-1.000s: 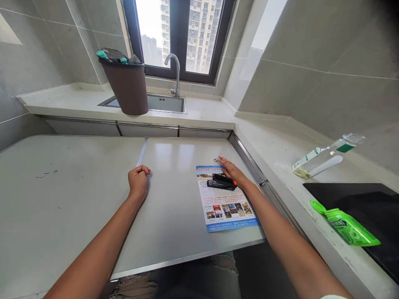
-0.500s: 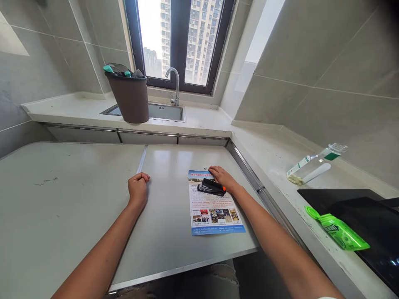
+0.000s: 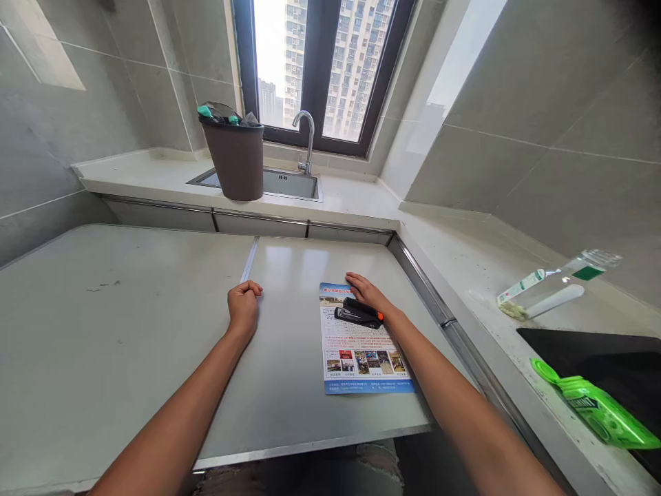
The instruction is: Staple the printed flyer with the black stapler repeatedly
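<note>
A brown bin (image 3: 235, 162) stands partly in front of the sink (image 3: 292, 184), with a dark liner and green-capped items at its mouth. The left hand (image 3: 244, 306) rests on the table (image 3: 289, 358), fingers curled into a fist; whether they enclose anything, I cannot tell. Further right, a black stapler (image 3: 359, 314) lies on a printed flyer (image 3: 364, 379). The step in hand seems to be steadying the sheet: the right hand (image 3: 368, 292) lies across its top, fingers extended, nearly together, pinching nothing visible. Lifting the stapler would call for closing them around its body. Far right, a clear jar (image 3: 552, 282) holds pale residue; the green bottle's (image 3: 602, 408) contents are hidden.
</note>
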`<state>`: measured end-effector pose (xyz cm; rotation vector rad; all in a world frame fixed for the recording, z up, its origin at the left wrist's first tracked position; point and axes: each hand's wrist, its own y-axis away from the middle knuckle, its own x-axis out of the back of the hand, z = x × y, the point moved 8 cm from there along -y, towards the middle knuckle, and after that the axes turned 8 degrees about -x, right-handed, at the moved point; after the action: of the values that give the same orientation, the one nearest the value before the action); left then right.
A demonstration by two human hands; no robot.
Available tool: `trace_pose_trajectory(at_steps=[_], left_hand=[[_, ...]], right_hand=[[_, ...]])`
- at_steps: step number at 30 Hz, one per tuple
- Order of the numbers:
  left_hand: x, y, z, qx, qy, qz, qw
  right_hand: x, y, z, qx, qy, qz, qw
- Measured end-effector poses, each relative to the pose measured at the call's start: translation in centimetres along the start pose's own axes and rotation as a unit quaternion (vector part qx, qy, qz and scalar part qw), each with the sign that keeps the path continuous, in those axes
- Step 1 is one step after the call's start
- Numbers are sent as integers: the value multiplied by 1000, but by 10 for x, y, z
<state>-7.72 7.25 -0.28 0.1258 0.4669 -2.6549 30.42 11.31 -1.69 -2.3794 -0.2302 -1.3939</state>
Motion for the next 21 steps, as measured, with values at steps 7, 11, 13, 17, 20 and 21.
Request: trace_pose_trajectory(at_steps=[7, 11, 13, 17, 20, 21], left_hand=[[0, 1, 5, -11, 4, 2, 1000], [14, -12, 7, -27, 5, 29, 999], [28, -21, 7, -33, 8, 58, 998], [53, -34, 3, -27, 9, 110, 993], [57, -36, 1, -23, 5, 119, 993], [56, -35, 1, -22, 3, 117, 993]], right_hand=[[-55, -46, -81, 21, 5, -46, 999], [-92, -77, -134, 17, 9, -70, 997], [-105, -85, -155, 10, 12, -78, 997], [-119, -90, -184, 3, 19, -92, 996], [-122, -90, -192, 3, 29, -106, 994], [-121, -89, -193, 3, 31, -107, 994]])
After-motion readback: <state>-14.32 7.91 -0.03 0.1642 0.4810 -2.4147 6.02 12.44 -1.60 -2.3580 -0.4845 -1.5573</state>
